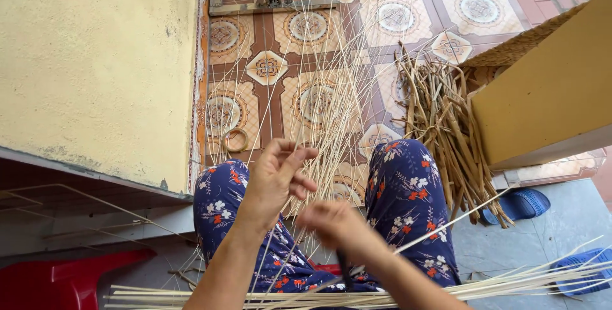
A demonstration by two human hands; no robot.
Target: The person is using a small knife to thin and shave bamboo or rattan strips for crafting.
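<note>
My left hand (277, 176) is raised between my knees, fingers pinched on thin pale reed strips (325, 112) that fan upward over the tiled floor. My right hand (331, 224) is blurred just below it, closed around the lower part of the same strips where they gather. One long strip (456, 221) runs from that hand out to the right. My legs in blue flowered trousers (408, 195) frame the strips on both sides.
A bundle of long pale strips (306, 297) lies across my lap. A heap of thicker brown cane pieces (446, 125) sits at right by a yellow wall (548, 87). A small ring (234, 139) lies on the floor. Blue sandals (519, 205) rest at right; red plastic stool (57, 281) at bottom left.
</note>
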